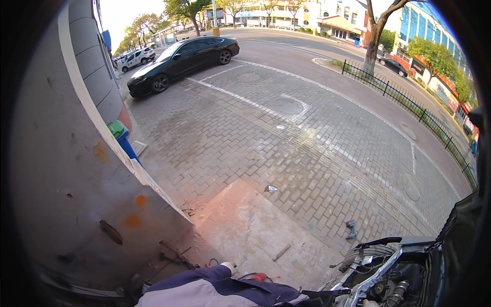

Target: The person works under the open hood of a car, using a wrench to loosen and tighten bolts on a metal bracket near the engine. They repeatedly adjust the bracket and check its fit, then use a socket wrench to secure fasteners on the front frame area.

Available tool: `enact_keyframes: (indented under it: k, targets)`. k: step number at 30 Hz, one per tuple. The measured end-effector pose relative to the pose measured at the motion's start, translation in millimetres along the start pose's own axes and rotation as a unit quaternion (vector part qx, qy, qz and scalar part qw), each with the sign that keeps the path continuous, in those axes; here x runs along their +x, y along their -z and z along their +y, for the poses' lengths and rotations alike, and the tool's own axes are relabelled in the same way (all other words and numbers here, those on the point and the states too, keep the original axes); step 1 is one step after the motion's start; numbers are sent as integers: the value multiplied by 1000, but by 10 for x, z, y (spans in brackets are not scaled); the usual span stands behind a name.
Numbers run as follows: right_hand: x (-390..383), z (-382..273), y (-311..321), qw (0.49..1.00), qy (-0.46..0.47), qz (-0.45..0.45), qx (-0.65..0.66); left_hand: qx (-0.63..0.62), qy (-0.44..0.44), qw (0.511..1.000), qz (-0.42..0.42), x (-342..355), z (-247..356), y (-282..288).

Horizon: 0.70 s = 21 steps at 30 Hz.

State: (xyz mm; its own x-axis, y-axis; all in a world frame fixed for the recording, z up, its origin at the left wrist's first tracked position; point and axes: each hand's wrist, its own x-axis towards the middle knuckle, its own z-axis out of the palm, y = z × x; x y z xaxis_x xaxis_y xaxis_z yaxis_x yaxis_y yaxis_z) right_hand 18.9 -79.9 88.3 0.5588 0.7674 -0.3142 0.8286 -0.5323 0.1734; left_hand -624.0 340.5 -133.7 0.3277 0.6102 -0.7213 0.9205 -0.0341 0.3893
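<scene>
A navy and grey sleeve (204,286) reaches in along the lower edge. My left hand (228,266) pokes out of its cuff, small and partly turned away, so its fingers do not show clearly. Close beside the hand lie a red thing (261,277) and a thin red and black cable (212,262), both partly covered by the sleeve. My right hand cannot be made out. At the lower right is a vehicle's opened front end (404,271), with bare metal framing, hoses and a tyre showing.
A dark blue-green cordless power tool (350,229) is on the paving near the vehicle. A stained wall (92,204) rises on the left, with a blue bin (123,137) beyond it. A crumpled silvery scrap (271,188) lies ahead. Farther off, a black car (184,59) is parked.
</scene>
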Motion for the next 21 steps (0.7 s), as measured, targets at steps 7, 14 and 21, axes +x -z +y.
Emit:
enact_keyframes:
  k: [7, 14, 21]
  targets:
    - [264, 115, -352, 976, -171, -79, 113, 0, -3, 999, 33, -22, 64, -86]
    - [140, 98, -105, 994, -69, -85, 16, -13, 15, 1000, 13, -99, -46, -348]
    - [206, 180, -378, 985, -110, -109, 80, 10, 5, 1000, 9, -184, -94, -379]
